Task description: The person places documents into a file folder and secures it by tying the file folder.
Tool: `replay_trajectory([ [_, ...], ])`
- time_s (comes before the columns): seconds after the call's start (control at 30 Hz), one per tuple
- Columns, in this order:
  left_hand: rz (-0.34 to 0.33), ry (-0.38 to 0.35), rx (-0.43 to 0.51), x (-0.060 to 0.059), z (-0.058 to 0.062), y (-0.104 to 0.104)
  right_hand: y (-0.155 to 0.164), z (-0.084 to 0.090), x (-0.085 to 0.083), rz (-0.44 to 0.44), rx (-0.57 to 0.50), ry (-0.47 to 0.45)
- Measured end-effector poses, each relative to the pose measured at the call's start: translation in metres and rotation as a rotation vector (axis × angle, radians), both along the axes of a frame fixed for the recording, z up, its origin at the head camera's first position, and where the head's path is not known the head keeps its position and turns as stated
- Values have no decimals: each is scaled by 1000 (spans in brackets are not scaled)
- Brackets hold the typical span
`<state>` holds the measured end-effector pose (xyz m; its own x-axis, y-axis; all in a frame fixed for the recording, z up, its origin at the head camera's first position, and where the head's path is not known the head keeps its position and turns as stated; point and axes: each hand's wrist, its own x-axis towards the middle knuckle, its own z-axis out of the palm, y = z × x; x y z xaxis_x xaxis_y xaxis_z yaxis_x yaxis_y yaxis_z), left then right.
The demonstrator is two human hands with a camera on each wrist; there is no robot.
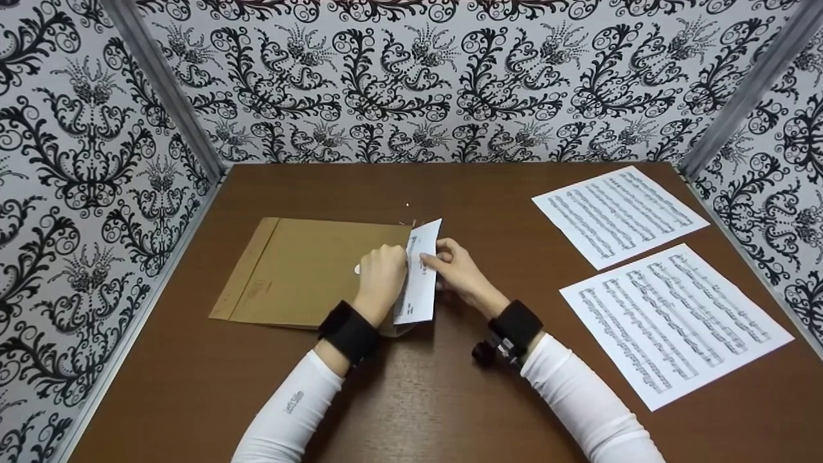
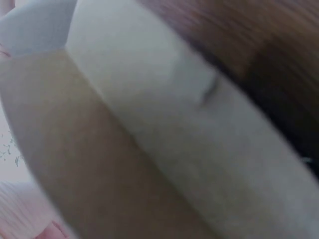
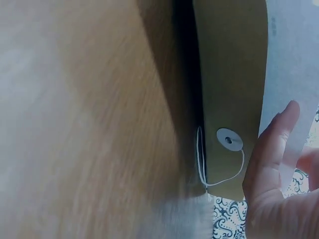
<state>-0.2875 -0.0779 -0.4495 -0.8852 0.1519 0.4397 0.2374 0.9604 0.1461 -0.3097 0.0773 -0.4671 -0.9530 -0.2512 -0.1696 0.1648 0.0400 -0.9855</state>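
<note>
Sliding a printed sheet (image 1: 421,276) into the mouth of the brown string-tie envelope (image 1: 302,270) looks like the step you have in hand, and by my reading it is only just begun: most of the sheet is out in the open, standing between your two hands with its long axis running away from you, near edge toward your wrists and far corner tipped up and away. The envelope lies flat on the table (image 1: 411,399) under and to the outside of your left hand (image 1: 380,276), its long axis running sideways, open end toward the sheet and closed end pointing off to your left. Your left hand rests curled at that open end, seemingly holding it up; whether it grips the flap I cannot tell. Your right hand (image 1: 453,265) pinches the sheet's outer edge; the right wrist view shows its fingers (image 3: 274,144) flat against the paper beside the envelope's button and string (image 3: 228,140). The next move, I judge, calls for levelling the sheet and keeping the mouth wide. Two music sheets (image 1: 672,318) wait well off to your right hand's side.
</note>
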Motion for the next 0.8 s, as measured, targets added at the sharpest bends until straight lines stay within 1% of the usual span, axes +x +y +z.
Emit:
replay_trajectory([
  [0.2,3,-22,4,0,1,1,2,4,5,-27,52,16],
  [0.47,9,-32,1,2,0,2,0,0,3,-17,81,29],
  [0.53,7,-24,-6,3,0,2,0,-1,2,-9,104,34],
  [0.7,1,29,-21,4,-1,2,3,0,0,6,167,28],
  [0.8,4,34,-25,3,-2,1,6,1,-2,18,194,9],
])
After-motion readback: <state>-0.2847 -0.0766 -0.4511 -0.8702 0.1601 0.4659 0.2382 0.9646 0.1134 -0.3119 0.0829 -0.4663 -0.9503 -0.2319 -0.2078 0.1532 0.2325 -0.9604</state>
